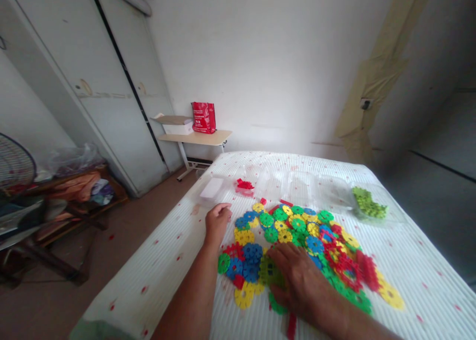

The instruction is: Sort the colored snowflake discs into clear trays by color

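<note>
A heap of flat plastic gear-shaped building pieces (297,241) in red, blue, yellow and green lies spread on a white ribbed bedspread (167,260). My right hand (297,278) lies palm down on the near side of the heap, fingers stretched over green and yellow pieces. My left hand (216,224) rests on the bedspread at the heap's left edge, fingers curled loosely, with nothing visible in it. Beyond the heap stand clear plastic tubs: one holding red pieces (244,185), one holding green pieces (369,203).
A white box (211,188) sits on the bed by the tubs. A small side table (197,138) with a red bag (203,117) stands by the far wall. A white wardrobe (104,92), a fan (15,164) and a cluttered low shelf (74,191) are at left.
</note>
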{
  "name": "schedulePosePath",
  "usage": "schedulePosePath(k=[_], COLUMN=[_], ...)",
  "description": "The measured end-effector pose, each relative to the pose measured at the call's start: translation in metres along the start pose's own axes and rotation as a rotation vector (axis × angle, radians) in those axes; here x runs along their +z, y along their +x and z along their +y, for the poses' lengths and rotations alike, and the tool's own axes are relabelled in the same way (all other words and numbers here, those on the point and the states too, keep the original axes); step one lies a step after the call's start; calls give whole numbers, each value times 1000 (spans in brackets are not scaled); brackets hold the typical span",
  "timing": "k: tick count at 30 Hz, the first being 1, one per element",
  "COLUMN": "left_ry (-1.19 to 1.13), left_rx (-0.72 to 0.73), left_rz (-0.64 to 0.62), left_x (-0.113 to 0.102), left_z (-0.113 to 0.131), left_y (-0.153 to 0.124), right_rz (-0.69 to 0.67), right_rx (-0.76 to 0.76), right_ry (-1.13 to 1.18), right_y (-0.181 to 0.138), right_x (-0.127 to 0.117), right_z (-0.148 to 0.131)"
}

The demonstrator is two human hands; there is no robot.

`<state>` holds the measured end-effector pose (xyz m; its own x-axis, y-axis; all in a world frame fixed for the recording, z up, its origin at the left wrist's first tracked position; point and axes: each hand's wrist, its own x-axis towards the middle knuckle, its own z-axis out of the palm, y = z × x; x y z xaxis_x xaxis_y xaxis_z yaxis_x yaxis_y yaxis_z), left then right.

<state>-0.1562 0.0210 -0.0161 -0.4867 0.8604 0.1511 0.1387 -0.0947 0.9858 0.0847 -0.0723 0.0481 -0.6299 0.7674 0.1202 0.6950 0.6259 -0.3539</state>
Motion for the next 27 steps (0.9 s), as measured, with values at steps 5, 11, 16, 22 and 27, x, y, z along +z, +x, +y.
schedulePosePath(k=[5, 11, 16, 22, 27], left_ry=[11, 13, 2, -3, 33], left_rx=[3, -6, -11, -6, -25], left_rz=[2, 0, -8, -21, -19], left_x=[0, 0, 0, -2, -4], left_z=[2, 0, 0, 1, 1], left_y=[0, 0, 0, 0, 1], right_rz=[7, 3, 14, -34, -43], right_rx=[23, 3, 23, 69, 70], right_ry=[-120, -161, -155, -164, -163], right_y=[2, 4, 0, 3, 7], right_x=[19, 21, 21, 14, 10], right_z=[-2, -2, -1, -7, -10])
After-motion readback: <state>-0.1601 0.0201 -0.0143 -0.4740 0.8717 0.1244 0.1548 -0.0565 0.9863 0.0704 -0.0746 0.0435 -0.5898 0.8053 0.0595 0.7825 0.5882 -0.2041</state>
